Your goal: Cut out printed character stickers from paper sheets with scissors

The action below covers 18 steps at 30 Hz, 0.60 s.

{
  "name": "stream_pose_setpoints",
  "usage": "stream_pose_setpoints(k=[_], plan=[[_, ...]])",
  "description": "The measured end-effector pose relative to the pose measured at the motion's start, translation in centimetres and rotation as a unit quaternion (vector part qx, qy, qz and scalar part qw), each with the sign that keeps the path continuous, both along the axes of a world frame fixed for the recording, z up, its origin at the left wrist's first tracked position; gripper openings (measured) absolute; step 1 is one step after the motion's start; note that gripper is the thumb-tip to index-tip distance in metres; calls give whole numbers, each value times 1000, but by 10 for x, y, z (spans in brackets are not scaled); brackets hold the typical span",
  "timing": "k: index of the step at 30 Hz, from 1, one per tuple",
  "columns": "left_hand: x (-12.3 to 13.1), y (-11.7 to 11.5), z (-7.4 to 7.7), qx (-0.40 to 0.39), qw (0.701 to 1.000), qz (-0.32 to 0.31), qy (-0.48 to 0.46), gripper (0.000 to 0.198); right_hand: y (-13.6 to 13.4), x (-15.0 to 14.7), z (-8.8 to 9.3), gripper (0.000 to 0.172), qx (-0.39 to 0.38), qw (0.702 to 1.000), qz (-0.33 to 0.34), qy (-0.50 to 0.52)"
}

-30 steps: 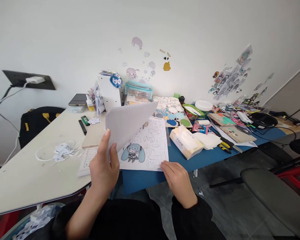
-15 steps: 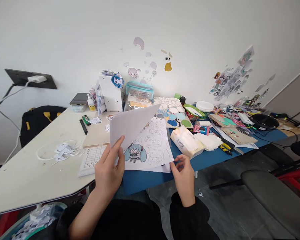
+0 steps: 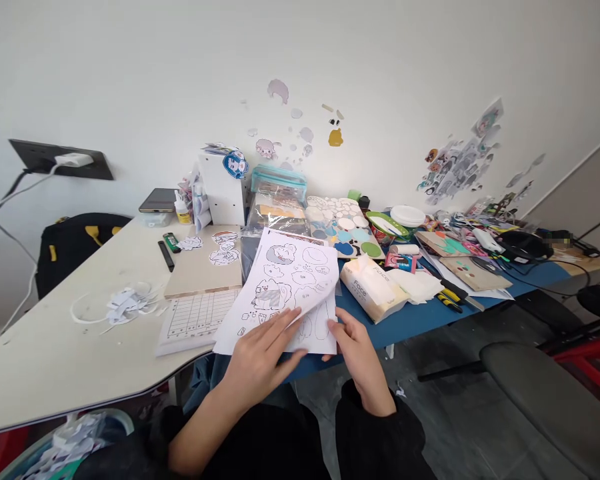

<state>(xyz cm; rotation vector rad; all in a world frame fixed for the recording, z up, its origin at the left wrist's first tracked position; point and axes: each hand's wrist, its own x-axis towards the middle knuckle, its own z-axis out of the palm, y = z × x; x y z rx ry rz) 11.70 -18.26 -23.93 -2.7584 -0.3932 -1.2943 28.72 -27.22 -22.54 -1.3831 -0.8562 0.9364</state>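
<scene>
Your left hand (image 3: 257, 360) lies over the near part of the upper drawing sheet (image 3: 283, 280), fingers stretched out together and the thumb spread away; it grips nothing that shows, and seems laid there to keep the paper from springing up. Your right hand (image 3: 359, 350) pinches the papers at their near right corner, thumb on top and fingertips underneath, which probably steadies that corner while the upper sheet bows. The upper sheet's right side curls upward, so part of the lower drawing sheet (image 3: 323, 337) shows with its outlined shapes.

Both sheets lie by the front edge of the blue worktop (image 3: 405, 321), right in front of you, likely so both hands can reach them. Their near left corner meets the gridded pad (image 3: 200, 317) at the right edge of the cream worktop (image 3: 105, 367). Behind that pad, a flat board (image 3: 200, 273) carries paper cut-outs (image 3: 224, 253) on its far right corner.

Just right of the sheets, the tissue pack (image 3: 367, 290) sits within easy reach. The paper scraps (image 3: 127, 307) are heaped toward the middle of the cream worktop, well apart from the sheets, perhaps to keep them off the drawings.
</scene>
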Motion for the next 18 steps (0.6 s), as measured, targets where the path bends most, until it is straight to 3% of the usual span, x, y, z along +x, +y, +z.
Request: stream_pose_setpoints(k=[3, 5, 8, 10, 14, 18], plan=[[1, 3, -7, -2, 1000, 12, 16, 40, 2, -3, 6, 45, 38, 999, 15, -7], [1, 6, -9, -21, 998, 52, -7, 44, 2, 0, 4, 43, 73, 993, 16, -91], [-1, 11, -4, -46, 986, 138, -85, 45, -2, 12, -6, 36, 87, 930, 3, -358], [-3, 13, 5, -54, 972, 178, -142, 45, -6, 20, -16, 34, 74, 880, 8, -468], [-8, 16, 27, -40, 947, 219, -231, 55, -13, 24, -24, 33, 67, 854, 32, -515], [-11, 18, 38, -17, 936, 242, -256, 54, -14, 17, -15, 28, 113, 786, 36, -607]])
